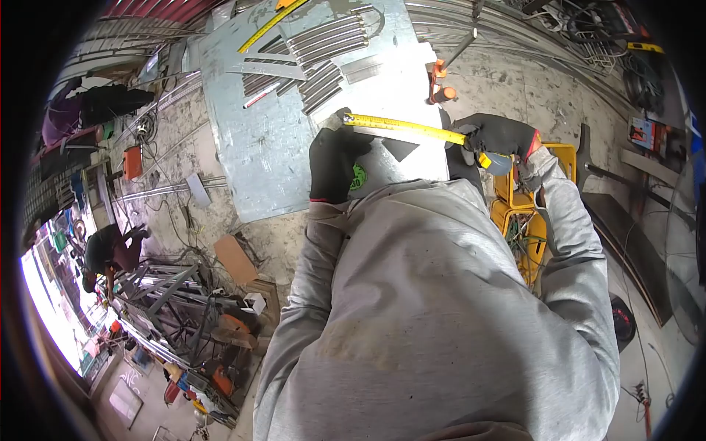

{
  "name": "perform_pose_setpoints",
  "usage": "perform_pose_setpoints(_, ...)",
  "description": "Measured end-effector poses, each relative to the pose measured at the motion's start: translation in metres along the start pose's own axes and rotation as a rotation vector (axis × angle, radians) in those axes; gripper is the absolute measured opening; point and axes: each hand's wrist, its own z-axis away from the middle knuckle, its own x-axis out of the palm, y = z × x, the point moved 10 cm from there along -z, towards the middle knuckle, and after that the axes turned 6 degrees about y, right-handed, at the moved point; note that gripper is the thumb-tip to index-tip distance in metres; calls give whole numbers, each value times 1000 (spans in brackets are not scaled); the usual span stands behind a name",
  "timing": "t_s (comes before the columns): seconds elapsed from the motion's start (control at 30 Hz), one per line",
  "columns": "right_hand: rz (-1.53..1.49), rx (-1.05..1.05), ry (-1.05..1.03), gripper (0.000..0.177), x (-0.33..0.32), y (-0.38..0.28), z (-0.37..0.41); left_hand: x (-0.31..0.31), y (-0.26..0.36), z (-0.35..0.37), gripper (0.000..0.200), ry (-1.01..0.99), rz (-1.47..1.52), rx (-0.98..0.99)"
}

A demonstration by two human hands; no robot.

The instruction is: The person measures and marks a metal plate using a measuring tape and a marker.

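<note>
A yellow tape measure (404, 127) is stretched between my hands above the near edge of a metal worktable (254, 165). My left hand (332, 163), in a dark glove, is closed on the tape's end. My right hand (502, 137), also gloved, grips the tape's case (496, 163), partly hidden by the fingers. Beyond the tape lie several cut metal tubes (323, 42) in rows, with a flat metal square (276, 67) across some of them. A red and white marker (260, 95) rests left of the tubes. Under the tape is a small dark triangular piece (399, 149).
An orange clamp (440, 82) sits at the table's right edge. Yellow crates (533, 242) with cables stand by my right arm. Two people work at the left, one bending over metal frames (158, 298). Cables and an orange box (132, 162) lie on the floor.
</note>
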Motion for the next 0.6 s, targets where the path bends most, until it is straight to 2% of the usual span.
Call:
perform_pose_setpoints(0.07, -35, -6, -31, 34, 3, 4, 0, 5, -5, 3, 39, 0, 75, -54)
perform_pose_setpoints(0.13, -65, -27, -24, 27, 6, -1, 4, 26, 29, 14, 35, -90, -486, 236)
perform_pose_setpoints(0.17, -135, 66, 5, 27, 5, 5, 4, 26, 26, 14, 35, -107, -480, 225)
perform_pose_setpoints(0.23, -154, 34, 62, 31, -1, 8, 2, 40, 35, 18, 34, -149, -734, 432)
perform_pose_setpoints(0.27, -175, 58, 45, 36, -2, 12, 2, 21, 3, 6, 33, -6, -66, -10)
perform_pose_setpoints(0.3, -177, 62, 52, 36, -3, 12, 2, 19, 0, 3, 33, -14, -64, -13)
perform_pose_setpoints(0.37, 48, -59, 141, 38, -13, 0, 1, 20, 8, 2, 34, -133, -578, 226)
perform_pose_setpoints(0.4, -116, -70, 34, 39, -4, 2, -1, 25, 14, 6, 34, -137, -580, 223)
perform_pose_setpoints(0.47, -117, -84, -27, 39, -3, -9, 1, 52, 44, 21, 35, -181, -911, 414)
perform_pose_setpoints(0.5, -118, -97, -92, 39, 2, -14, 3, 52, 41, 21, 35, -182, -913, 415)
perform_pose_setpoints(0.53, -119, -101, -92, 39, 4, -12, 3, 41, 32, 16, 37, -136, -565, 272)
perform_pose_setpoints(0.57, -122, -36, 52, 36, -5, 0, 1, 31, 21, 12, 39, -86, -218, 130)
perform_pose_setpoints(0.6, -125, 26, 193, 34, -15, 5, 2, 30, 18, 11, 39, -79, -224, 135)
